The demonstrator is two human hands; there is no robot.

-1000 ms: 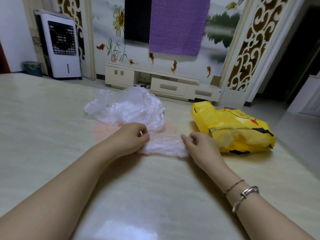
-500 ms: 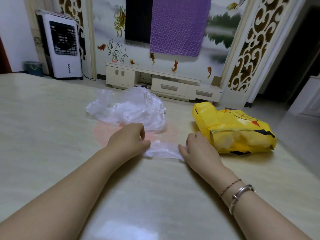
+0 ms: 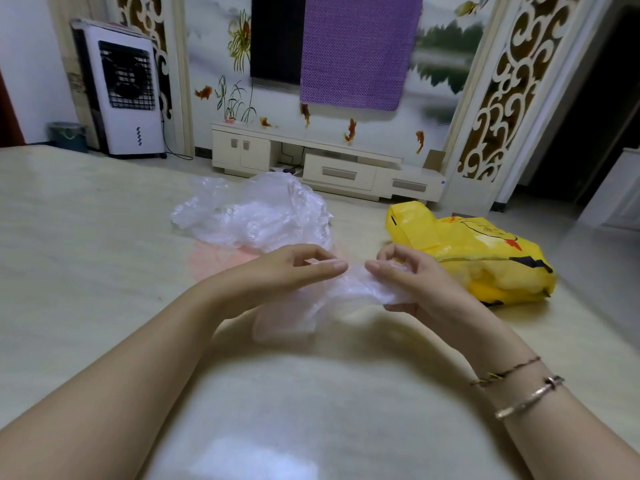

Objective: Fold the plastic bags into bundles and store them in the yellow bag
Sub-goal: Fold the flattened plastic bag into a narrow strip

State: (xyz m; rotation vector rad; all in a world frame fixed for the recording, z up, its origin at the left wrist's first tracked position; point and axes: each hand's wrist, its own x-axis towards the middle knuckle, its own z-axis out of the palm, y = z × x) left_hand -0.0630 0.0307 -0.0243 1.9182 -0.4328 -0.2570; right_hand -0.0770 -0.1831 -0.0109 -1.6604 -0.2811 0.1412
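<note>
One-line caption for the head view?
Both hands hold a clear plastic bag above the table, beside the yellow bag.

On my feed the pale desk (image 3: 86, 271) carried a heap of clear bags (image 3: 256, 216) and, right of it, a yellow bag (image 3: 485, 258).

A pale marbled counter (image 3: 69, 258) fills the foreground. At ten o'clock a white air cooler (image 3: 119, 93) stands against the wall, with a small teal bin (image 3: 67, 136) just to its left. At twelve o'clock a purple cloth (image 3: 356, 50) hangs over a dark screen (image 3: 275, 36), above a low cream TV cabinet (image 3: 322, 161)
</note>
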